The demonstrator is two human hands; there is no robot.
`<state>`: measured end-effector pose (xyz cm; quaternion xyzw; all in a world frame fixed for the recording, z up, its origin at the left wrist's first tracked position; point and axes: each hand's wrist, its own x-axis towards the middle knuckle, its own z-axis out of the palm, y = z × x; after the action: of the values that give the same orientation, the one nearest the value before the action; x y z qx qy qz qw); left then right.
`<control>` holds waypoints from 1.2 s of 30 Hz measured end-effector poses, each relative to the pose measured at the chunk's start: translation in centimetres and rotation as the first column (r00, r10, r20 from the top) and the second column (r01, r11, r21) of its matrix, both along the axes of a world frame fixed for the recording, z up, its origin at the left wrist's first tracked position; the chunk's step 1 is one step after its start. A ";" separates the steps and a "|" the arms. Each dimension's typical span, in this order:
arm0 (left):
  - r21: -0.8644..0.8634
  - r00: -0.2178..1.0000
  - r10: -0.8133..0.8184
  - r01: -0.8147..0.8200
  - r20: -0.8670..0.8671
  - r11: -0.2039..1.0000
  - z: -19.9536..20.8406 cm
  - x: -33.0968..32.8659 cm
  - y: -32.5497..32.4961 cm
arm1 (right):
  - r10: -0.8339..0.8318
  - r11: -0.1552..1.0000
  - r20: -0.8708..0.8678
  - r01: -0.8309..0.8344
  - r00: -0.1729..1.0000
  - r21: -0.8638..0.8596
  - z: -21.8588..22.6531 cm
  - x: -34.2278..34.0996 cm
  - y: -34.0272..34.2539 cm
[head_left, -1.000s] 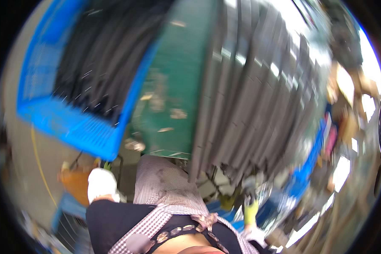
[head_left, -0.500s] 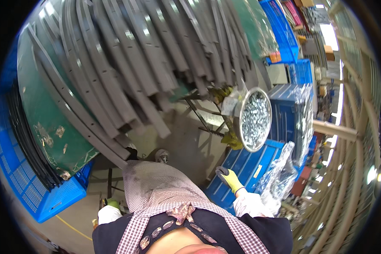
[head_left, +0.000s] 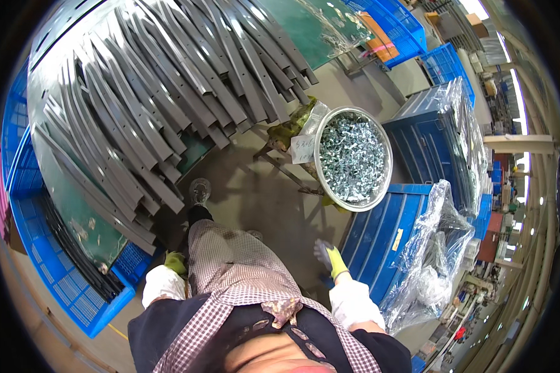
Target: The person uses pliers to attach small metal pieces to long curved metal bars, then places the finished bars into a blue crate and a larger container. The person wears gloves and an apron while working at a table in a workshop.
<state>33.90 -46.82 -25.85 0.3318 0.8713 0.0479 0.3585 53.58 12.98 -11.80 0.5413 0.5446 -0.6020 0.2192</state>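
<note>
My right hand (head_left: 330, 258), in a yellow-green glove with grey fingers, hangs in the air beside a blue metal cabinet (head_left: 386, 233). Its fingers are loosely spread and nothing shows in them. My left hand (head_left: 175, 262), in a similar glove, is low by my apron, near the table's corner; its fingers are mostly hidden. Long dark grey metal strips (head_left: 186, 93) with small holes lie in a wide heap on the green table (head_left: 93, 227), their ends sticking out over its edge. A round basin (head_left: 387, 177) full of small shiny metal parts (head_left: 353, 155) stands ahead of my right hand.
At the left, a blue plastic crate (head_left: 90, 311) holds black strips (head_left: 74, 248). A paper tag (head_left: 302, 149) hangs at the basin's side. Crumpled clear plastic (head_left: 429, 280) covers part of the cabinet. More blue crates (head_left: 451, 71) and a cardboard box (head_left: 379, 37) stand farther back.
My view has shifted and turned, and the basin now looks nearer. One of my feet has come forward. My right hand still hangs by the blue cabinet.
</note>
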 end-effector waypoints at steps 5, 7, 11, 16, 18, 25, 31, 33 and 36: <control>-0.106 0.812 0.578 -0.569 0.085 0.815 7.4 -3.6 -2.8 | -0.472 0.881 -0.214 0.454 0.855 -0.132 0.0 -15.0 -1.4; -0.103 0.756 0.649 -0.641 0.087 0.761 11.7 -5.9 -3.8 | -0.670 0.742 -0.283 0.628 0.686 -0.234 -1.9 -17.1 -1.2; -0.049 0.647 0.763 -0.762 0.006 0.646 21.2 -9.1 -5.5 | -0.857 0.493 -0.345 0.806 0.384 -0.327 -8.5 -22.1 -1.0; 0.198 0.554 0.816 -0.792 -0.164 0.578 29.3 -14.0 -6.4 | -0.957 -0.072 -0.178 0.779 -0.231 -0.623 -13.4 -28.3 -2.0; 0.342 0.542 0.796 -0.719 -0.268 0.605 30.5 -17.0 -6.9 | -0.938 -0.118 -0.168 0.737 -0.303 -0.666 -14.5 -30.1 -1.2; 0.704 0.470 0.872 -0.574 -0.136 0.418 20.5 -26.7 -8.5 | -0.928 -0.080 -0.192 0.671 -0.321 -0.737 -15.4 -33.1 1.2; 0.454 0.419 0.628 -0.446 -0.656 0.772 18.0 -27.5 -6.0 | -0.931 0.024 -0.246 0.627 -0.270 -0.779 -13.6 -35.1 0.6; 0.448 0.420 0.635 -0.464 -0.649 0.765 18.5 -27.7 -5.1 | -0.939 0.062 -0.254 0.610 -0.234 -0.790 -13.0 -35.4 -1.3; 0.531 0.388 0.688 -0.442 -0.613 0.722 18.1 -28.0 -5.1 | -0.951 0.123 -0.260 0.568 -0.167 -0.814 -12.0 -35.9 -6.2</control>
<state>5.87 -51.95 -7.70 0.0439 0.9778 0.1428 -0.1467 17.70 6.81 -23.84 0.3571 -0.0427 -0.8592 -0.3640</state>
